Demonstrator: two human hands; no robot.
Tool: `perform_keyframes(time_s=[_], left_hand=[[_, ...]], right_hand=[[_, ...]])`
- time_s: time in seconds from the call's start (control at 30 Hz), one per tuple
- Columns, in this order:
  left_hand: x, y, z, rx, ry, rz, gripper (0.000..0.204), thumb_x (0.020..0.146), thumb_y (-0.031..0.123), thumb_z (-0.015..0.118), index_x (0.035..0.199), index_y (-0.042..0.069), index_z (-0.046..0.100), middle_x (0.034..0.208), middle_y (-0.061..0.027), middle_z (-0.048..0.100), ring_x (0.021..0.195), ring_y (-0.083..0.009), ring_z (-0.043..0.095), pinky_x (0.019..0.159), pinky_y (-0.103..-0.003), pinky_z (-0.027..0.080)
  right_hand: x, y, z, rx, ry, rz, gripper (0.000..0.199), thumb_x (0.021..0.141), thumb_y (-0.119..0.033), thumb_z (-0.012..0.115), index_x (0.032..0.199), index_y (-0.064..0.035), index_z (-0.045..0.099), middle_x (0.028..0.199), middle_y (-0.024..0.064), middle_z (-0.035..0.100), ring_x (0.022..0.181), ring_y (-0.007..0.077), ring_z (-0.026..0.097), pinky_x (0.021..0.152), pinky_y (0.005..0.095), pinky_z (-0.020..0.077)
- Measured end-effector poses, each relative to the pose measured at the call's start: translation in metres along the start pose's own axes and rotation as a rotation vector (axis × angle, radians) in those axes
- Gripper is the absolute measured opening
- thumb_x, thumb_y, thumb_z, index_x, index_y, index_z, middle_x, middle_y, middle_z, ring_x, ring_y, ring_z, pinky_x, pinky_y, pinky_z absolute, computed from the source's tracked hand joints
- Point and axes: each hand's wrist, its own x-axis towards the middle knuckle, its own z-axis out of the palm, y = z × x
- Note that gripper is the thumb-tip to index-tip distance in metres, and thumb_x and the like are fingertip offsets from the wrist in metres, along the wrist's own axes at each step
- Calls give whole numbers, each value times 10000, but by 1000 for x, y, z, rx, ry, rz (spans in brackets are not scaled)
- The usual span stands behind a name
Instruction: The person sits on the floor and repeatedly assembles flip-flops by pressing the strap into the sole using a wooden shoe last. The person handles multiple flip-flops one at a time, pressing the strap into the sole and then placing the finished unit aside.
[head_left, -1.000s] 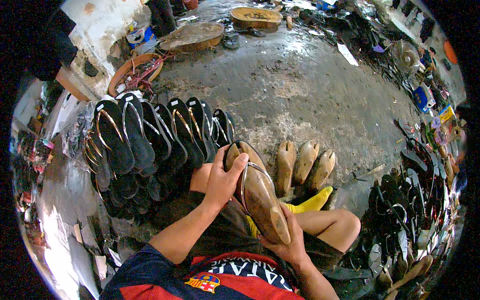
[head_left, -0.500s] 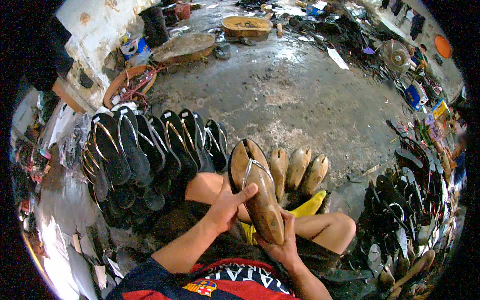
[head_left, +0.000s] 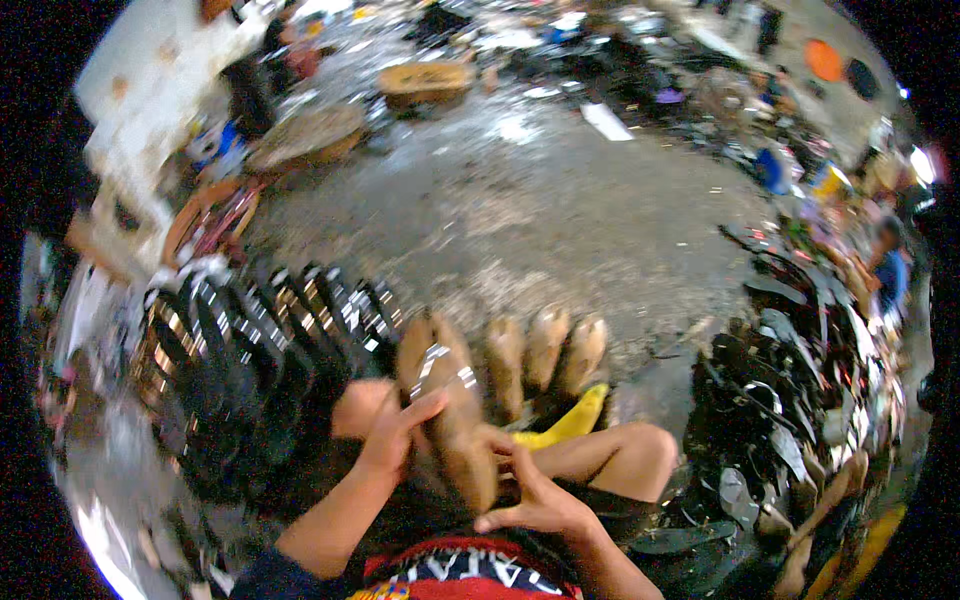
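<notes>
A wooden shoe last [head_left: 455,400] with a flip-flop's silver straps [head_left: 440,368] drawn over its front stands tilted in front of my body. The sole is mostly hidden behind the last. My left hand [head_left: 392,437] grips its left side, thumb lying over the wood near the strap. My right hand [head_left: 535,497] is at the heel end, its fingers against the right side and its thumb stretched toward the heel's tip; blur softens the contact. Several other wooden lasts [head_left: 546,350] stand upright just beyond, near a yellow pointed object [head_left: 570,420] by my bent leg.
Rows of black flip-flops [head_left: 240,350] with shiny straps stand at left. At right lies a heap of dark soles and sandal parts [head_left: 770,390]. Farther off are wooden blocks [head_left: 425,82], a basket [head_left: 210,220] and a white sheet [head_left: 607,122] on the concrete floor [head_left: 480,210].
The view has shifted, so the scene sits lower and more to the left. My right hand has changed its hold at the heel, its thumb now spread toward the tip. My left hand keeps its grip.
</notes>
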Motion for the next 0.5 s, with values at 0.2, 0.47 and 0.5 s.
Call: perform_keyframes(time_s=[0.2,0.47,0.5], left_hand=[[-11,12,-8,141,-21,53,579,864,262,800,1330,23,554,1181,-84,672,1042,-221,663,947,-380,529],[-15,11,-15,157,-64,19,583,871,256,792,1344,23,542,1190,-86,666,1050,-223,658,947,-380,528],[-16,12,-17,161,-69,15,583,872,255,791,1345,23,541,1191,-86,665,1051,-224,658,947,-380,528]], right_hand=[[19,13,-7,282,36,75,406,1076,-304,555,1382,-38,584,1211,36,648,1184,154,566,1077,308,424],[-2,8,32,131,-139,-54,285,1089,-250,511,1078,6,636,984,35,645,936,149,568,870,347,486],[-3,6,33,37,-115,-156,261,1082,-225,513,1103,9,629,977,102,648,929,212,592,873,371,490]])
